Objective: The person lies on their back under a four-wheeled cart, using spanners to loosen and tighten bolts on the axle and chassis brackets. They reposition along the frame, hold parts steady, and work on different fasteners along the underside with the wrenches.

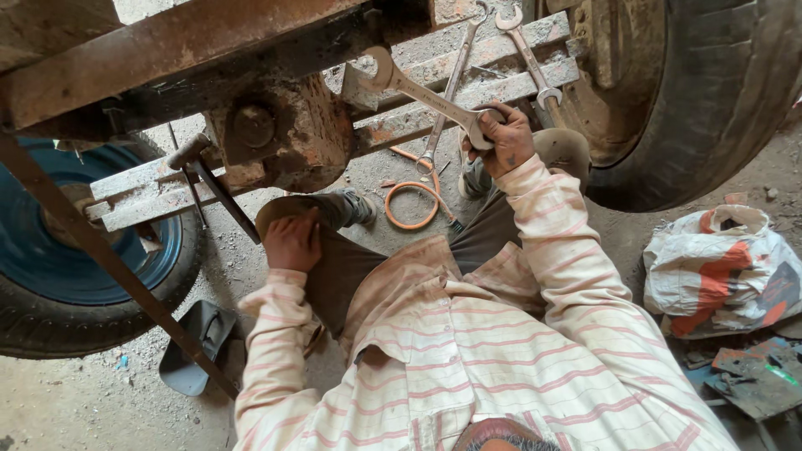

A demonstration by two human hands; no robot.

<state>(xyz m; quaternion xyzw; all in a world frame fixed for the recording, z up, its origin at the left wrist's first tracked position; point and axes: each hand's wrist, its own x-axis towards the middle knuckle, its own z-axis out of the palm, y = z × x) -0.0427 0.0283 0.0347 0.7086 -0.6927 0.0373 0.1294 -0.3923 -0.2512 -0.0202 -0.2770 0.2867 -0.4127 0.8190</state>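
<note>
Right hand (501, 138): closed round the spanner (418, 90), raised at the rusty frame (209, 50).
Left hand (292, 242): flat on the knee (288, 209), holding nothing.
Near: orange hose (409, 196), tyre (710, 100).

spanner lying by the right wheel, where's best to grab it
Take the spanner by its bare shank, midway between the two open-ended heads, coming from above. It lies flat across the rusty bars, so fingers can close on its narrow sides. The right hand is nearest, but holds another spanner.

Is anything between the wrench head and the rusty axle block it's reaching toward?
Nothing visible. The right hand holds the wrench, whose open head lies against the frame right beside the axle block. The left hand rests on the knee, apart.
</note>
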